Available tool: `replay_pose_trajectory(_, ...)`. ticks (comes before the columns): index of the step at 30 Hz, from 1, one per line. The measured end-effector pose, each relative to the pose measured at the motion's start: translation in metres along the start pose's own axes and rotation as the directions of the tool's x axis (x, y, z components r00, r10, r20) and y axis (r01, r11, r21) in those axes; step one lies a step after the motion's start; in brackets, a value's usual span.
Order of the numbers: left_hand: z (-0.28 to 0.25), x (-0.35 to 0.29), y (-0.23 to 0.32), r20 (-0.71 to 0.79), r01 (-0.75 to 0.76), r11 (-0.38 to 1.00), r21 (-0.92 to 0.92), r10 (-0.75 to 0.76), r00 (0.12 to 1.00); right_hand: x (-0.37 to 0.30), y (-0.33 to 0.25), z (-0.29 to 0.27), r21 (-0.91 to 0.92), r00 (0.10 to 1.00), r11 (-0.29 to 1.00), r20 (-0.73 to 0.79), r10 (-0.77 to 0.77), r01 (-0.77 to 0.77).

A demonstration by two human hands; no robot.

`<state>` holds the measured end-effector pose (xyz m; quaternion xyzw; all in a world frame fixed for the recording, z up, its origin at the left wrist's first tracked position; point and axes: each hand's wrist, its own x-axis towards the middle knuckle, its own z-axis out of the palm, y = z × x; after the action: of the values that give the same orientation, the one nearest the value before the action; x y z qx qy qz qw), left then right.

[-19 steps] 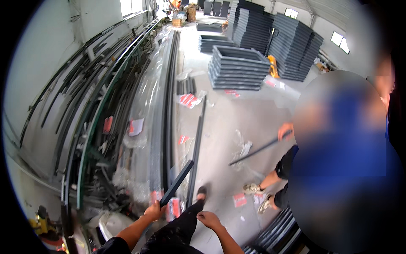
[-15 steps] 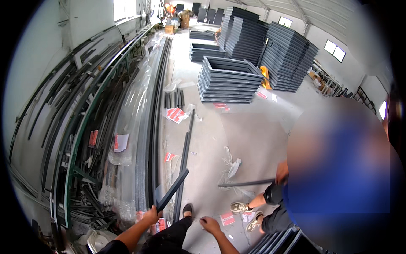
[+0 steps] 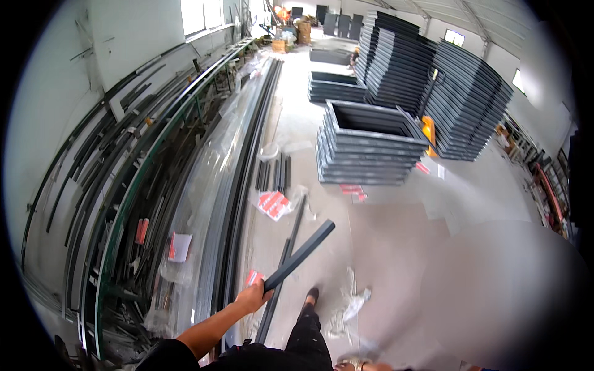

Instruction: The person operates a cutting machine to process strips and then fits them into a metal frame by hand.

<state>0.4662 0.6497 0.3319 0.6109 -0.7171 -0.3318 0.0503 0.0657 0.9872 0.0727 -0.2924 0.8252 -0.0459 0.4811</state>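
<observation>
My left hand [image 3: 252, 298] is closed around the near end of a short dark grey metal bar [image 3: 302, 255]. The bar slants forward and to the right, its far end raised over the floor. Beneath it, long dark profiles [image 3: 267, 318] lie on the floor beside my leg. I cannot see my right hand in the picture.
Plastic-wrapped long profiles [image 3: 192, 204] run along the left, beside a green rack [image 3: 117, 232] of bars. Ahead stands a stack of dark rectangular frames [image 3: 371, 157], with taller stacks [image 3: 467, 99] behind. Crumpled plastic [image 3: 356, 304] lies on the floor. Another person's shoe [image 3: 349, 363] shows at the lower edge.
My left hand has moved forward and right with the bar. The view has shifted, and my right hand and most of the other person have left it.
</observation>
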Motion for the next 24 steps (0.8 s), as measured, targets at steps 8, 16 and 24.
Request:
replay_pose_trajectory(8, -0.13, 0.2, 0.03, -0.046, 0.143, 0.984, -0.104, -0.149, 0.988, 0.204, -0.457, -0.216, -0.38, 0.854, 0.808, -0.083, -0.514, 0.45)
replay_pose_trajectory(16, -0.214, 0.394, -0.082, -0.093, 0.406, 0.886, -0.223, -0.434, 0.896, 0.371, -0.885, -0.252, 0.0, 0.618, 0.618, 0.021, -0.786, 0.786)
replay_pose_trajectory(24, -0.403, 0.677, -0.11, -0.349, 0.278, 0.896, -0.348, -0.398, 0.848, 0.519, -0.832, -0.216, -0.552, 0.937, 0.776, 0.319, -0.141, 0.305)
